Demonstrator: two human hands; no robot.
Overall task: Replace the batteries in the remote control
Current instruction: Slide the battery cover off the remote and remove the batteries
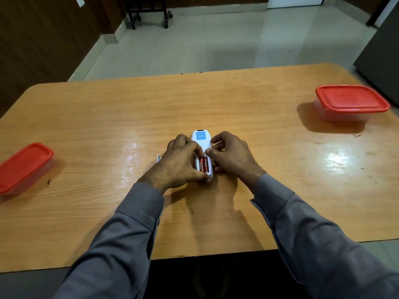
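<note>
A white remote control (201,139) lies face down at the middle of the wooden table (259,169), a blue label on its back. Its battery bay is uncovered and holds two red batteries (204,165) side by side. My left hand (179,165) wraps the remote's left side and near end, with a fingertip on the batteries' far end. My right hand (231,157) rests against the remote's right side, its thumb touching the top of the batteries. A small white piece (158,158), maybe the battery cover, peeks out left of my left hand.
A clear box with a red lid (352,102) stands at the table's far right. Another red-lidded box (23,167) sits at the left edge. Behind the table is tiled floor with a dark wheeled stand (149,11).
</note>
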